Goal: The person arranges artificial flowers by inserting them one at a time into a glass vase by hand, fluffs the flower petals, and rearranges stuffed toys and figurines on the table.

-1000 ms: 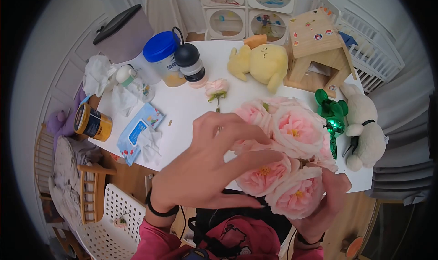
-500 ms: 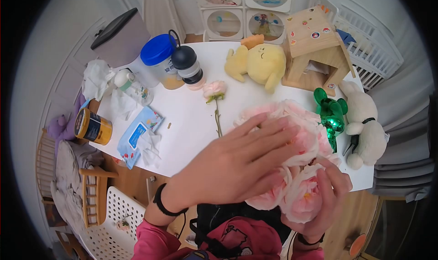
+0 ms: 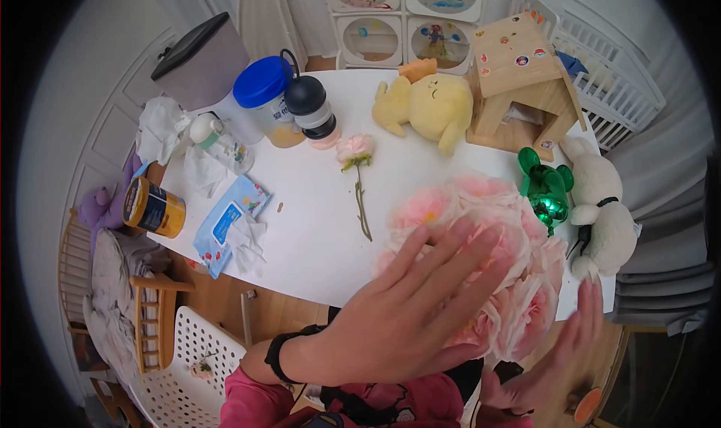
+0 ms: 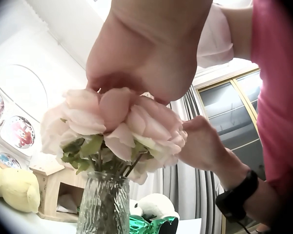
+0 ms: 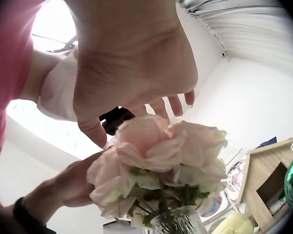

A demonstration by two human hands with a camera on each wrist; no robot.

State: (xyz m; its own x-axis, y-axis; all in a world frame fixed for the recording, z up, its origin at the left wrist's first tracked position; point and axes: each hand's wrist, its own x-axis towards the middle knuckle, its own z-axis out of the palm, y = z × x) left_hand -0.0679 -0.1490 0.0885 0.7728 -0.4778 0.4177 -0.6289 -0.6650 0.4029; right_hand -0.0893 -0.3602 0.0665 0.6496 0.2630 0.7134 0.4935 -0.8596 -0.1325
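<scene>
Toward the near right edge of the white table, pink flowers stand bunched in a clear glass vase. Left hand over the blooms, fingers straight, slightly spread. Right hand just beside the bunch, on its right, fingers extended too; can't tell if it touches petals. Single flower lies farther left; shiny green bear just behind the bunch, right side.

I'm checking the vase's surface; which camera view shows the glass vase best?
Left wrist: the glass vase shows its rim and textured wall, base cut off. The right wrist view catches only its top; in the head view, the pink flowers hide it.
</scene>
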